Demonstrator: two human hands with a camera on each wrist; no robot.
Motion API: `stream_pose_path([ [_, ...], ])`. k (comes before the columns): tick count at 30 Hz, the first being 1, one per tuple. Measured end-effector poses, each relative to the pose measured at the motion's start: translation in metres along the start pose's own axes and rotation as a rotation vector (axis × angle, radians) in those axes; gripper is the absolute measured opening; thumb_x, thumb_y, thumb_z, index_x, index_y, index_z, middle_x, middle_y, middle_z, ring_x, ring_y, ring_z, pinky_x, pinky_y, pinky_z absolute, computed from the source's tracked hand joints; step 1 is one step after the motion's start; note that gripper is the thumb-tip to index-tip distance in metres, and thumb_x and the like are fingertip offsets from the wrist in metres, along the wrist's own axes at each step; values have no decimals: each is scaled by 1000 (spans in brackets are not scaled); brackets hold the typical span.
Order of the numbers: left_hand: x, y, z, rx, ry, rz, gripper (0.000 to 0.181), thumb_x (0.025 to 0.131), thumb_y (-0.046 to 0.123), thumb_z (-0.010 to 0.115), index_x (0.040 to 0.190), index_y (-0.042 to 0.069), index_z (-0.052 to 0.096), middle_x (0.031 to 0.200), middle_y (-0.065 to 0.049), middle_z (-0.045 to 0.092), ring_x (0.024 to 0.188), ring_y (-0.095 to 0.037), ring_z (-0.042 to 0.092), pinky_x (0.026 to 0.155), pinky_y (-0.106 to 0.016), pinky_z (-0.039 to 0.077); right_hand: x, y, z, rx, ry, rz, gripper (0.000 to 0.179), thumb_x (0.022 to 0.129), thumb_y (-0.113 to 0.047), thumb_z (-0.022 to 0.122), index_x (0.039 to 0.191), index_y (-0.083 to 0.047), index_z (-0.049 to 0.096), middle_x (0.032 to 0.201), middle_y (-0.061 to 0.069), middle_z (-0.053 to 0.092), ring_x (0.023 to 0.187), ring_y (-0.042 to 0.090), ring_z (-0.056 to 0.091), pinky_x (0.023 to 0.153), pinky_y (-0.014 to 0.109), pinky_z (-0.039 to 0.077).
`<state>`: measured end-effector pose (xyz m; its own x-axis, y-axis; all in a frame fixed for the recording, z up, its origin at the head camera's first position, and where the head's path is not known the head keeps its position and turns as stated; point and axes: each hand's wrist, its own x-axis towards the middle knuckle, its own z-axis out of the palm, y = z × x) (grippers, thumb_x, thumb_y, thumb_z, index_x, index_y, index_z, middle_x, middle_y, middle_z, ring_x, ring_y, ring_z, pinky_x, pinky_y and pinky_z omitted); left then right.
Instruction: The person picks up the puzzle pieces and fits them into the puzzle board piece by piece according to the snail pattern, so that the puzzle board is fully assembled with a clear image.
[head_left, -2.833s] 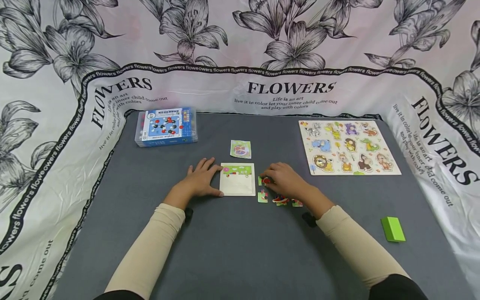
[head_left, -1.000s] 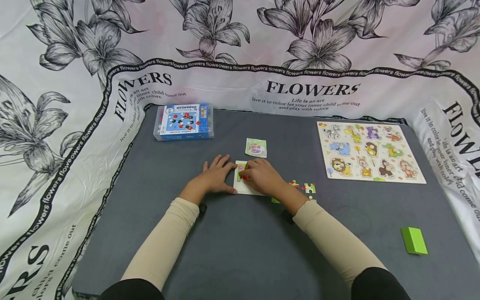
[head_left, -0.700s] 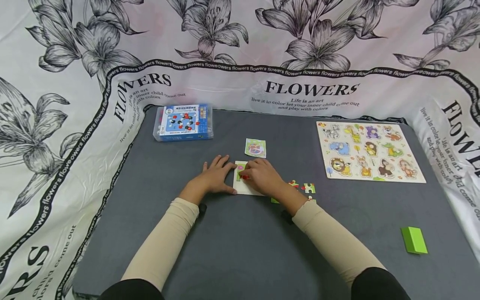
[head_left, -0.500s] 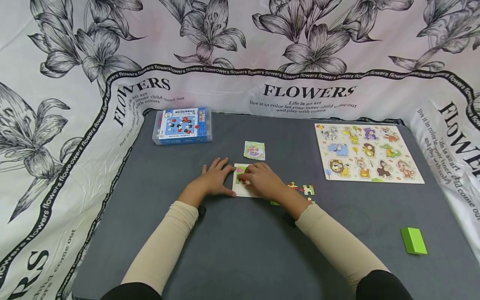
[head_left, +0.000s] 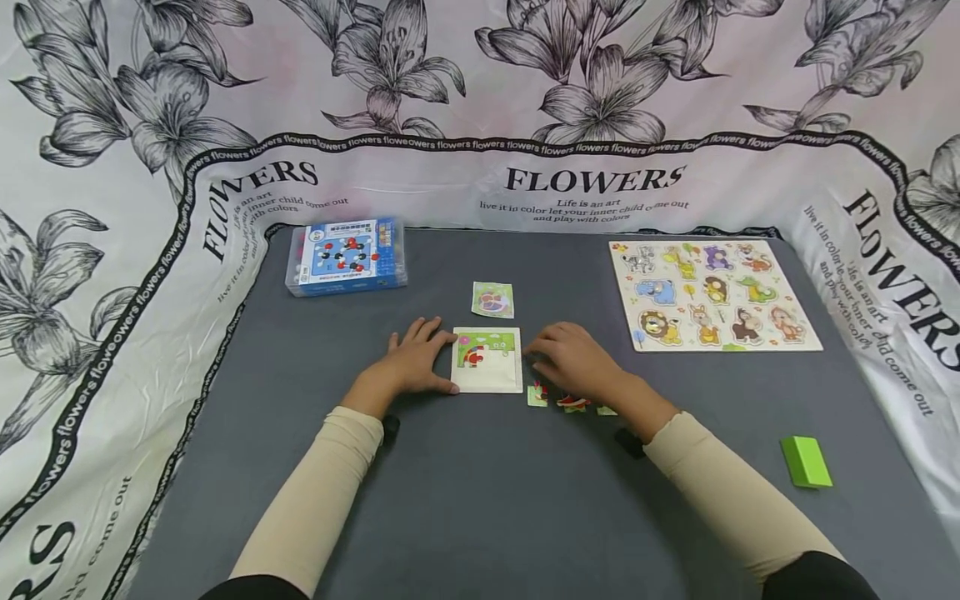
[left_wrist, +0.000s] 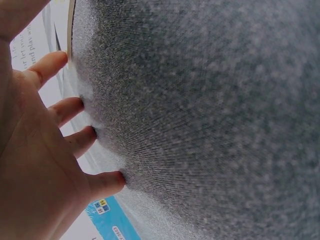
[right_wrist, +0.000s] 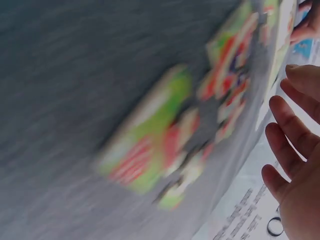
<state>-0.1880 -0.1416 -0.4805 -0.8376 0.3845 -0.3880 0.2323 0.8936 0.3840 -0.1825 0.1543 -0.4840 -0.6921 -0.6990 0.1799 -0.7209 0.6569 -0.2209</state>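
A small square puzzle board [head_left: 487, 381] lies mid-table, with green pieces along its top and a red puzzle piece [head_left: 474, 357] at its left. My left hand [head_left: 402, 365] is spread beside it, thumb and a finger touching its left edge; straight fingers also show in the left wrist view. Right of the board, my right hand [head_left: 576, 361] is over the loose pieces. The right wrist view shows its relaxed fingers [right_wrist: 287, 122] apart, with nothing between them. Several loose puzzle pieces [head_left: 537, 395] lie under and near it, blurred in the right wrist view.
A small picture card [head_left: 492, 300] lies behind the board. At the back left is a blue-labelled plastic box [head_left: 345, 257]. An animal picture board [head_left: 716, 296] lies at the right, and a green block [head_left: 806, 462] nearer the front. A flower-print cloth [head_left: 592, 192] borders the grey table.
My right hand took a red piece from the right, pressed it onto the board's left part, let go and moved back right over the loose pieces. The left hand stays at the board's edge.
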Motion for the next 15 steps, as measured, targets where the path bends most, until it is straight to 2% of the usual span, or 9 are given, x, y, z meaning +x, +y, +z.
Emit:
stream_pose_path([
  [8,-1,-3,1,0,14,6,89,77,52,77,150,23,35,163,-10,8,150,-36,-1,111,-70,6,-29,18,-1,17,22,35,25,84,-15,76,108,-9,72,102,8,65,100,28,59,94,49,44],
  [15,0,0,2,4,24,25,89,77,51,77,150,22,35,163,-12,9,149,-37,0,110,-71,6,-47,23,-4,8,40,28,22,83,-15,77,103,-9,74,97,6,66,93,27,60,89,48,46],
])
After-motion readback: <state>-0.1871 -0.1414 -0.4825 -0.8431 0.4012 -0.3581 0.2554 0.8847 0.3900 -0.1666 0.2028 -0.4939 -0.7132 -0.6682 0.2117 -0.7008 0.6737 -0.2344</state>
